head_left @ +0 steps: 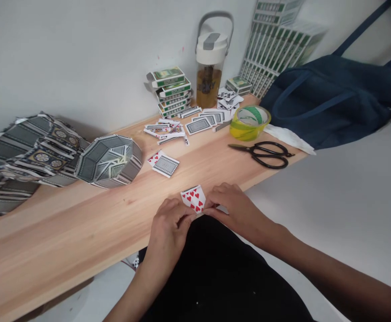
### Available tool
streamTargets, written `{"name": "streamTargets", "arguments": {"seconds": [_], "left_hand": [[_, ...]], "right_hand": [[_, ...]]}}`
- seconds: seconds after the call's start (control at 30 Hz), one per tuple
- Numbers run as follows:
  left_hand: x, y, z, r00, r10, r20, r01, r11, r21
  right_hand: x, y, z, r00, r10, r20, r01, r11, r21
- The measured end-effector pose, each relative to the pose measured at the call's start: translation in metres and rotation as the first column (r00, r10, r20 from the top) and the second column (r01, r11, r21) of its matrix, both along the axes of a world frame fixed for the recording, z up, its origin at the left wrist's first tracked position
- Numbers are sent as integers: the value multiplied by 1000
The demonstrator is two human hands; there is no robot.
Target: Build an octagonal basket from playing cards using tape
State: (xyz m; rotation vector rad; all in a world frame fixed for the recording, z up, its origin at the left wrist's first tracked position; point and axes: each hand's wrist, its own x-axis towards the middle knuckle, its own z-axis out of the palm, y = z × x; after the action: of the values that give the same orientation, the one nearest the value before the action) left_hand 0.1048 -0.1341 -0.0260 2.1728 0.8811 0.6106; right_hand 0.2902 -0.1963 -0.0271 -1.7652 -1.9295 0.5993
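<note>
A playing card with red hearts (194, 199) is held at the table's front edge, its face turned up and its far edge bent up. My left hand (172, 223) pinches its near left edge between thumb and fingers. On the other side, my right hand (226, 203) grips the near right edge in the same way. Just beyond lie a patterned card back (166, 166) and a hearts card (154, 158) partly under it. Several folded cards (168, 129) form a loose heap farther back, beside a fanned row of cards (198, 125) lying face down.
Black scissors (265, 153) and a yellow tape roll (249, 127) lie at the right. Behind stand a bottle of amber drink (209, 85) and stacked card boxes (172, 91). A dark blue bag (336, 98) rests at the right end. Bowl-like card constructions (133, 167) occupy the left.
</note>
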Motion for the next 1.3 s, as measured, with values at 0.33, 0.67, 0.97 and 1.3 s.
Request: {"name": "streamTargets", "arguments": {"seconds": [0.33,0.67,0.97,1.3], "left_hand": [[5,7,8,989,-20,-144,14,999,-42],[9,14,11,964,-75,-254,56,995,-79],[9,12,13,965,-26,-262,9,998,-66],[13,15,12,947,-79,-312,68,997,-47]], "right_hand": [[-2,0,6,1000,-12,-16,12,999,-43],[-4,8,10,978,76,196,-68,997,-44],[-14,-1,7,937,17,350,-26,999,21],[-19,-22,-16,954,-127,272,68,974,218]]}}
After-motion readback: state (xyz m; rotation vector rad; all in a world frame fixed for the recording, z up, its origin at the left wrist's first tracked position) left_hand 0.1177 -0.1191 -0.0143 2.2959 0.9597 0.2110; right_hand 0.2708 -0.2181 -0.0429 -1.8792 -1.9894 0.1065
